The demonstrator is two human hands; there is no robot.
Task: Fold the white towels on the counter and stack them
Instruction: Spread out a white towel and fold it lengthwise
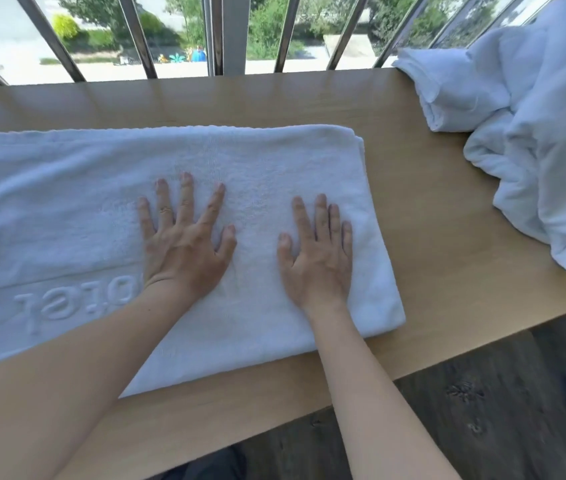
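Observation:
A white towel (257,161) lies flat along the wooden counter (447,254), folded into a long band with embossed lettering near its left part. My left hand (184,244) presses flat on the towel's middle, fingers spread. My right hand (319,254) lies flat beside it, close to the towel's right end. A heap of crumpled white towels (530,133) sits at the counter's far right, apart from both hands.
Behind the counter runs a window with slanted metal bars (136,32). The counter's front edge runs diagonally from lower left to right, with dark wood floor (465,410) below it. Bare counter shows between the flat towel and the heap.

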